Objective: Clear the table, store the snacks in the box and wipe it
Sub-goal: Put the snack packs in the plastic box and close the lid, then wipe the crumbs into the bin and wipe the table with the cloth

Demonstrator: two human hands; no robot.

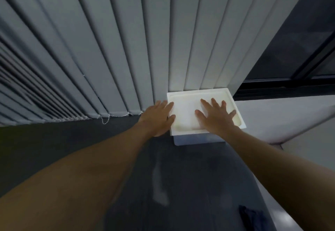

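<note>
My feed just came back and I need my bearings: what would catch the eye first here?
The bright white box with its lid on sits low in the centre, against the foot of the grey vertical blinds. Both hands are on it: the right hand lies flat on the lid, and the left hand touches the lid's left edge. A dark cloth lies at the bottom right.

Dark grey floor (pixel 190 167). White lidded box (pixel 188 101) standing on it, against blinds (pixel 126 49), just beside pale bench (pixel 281 118). Dark blue cloth (pixel 251 217) lying nearer, by bench edge.
</note>
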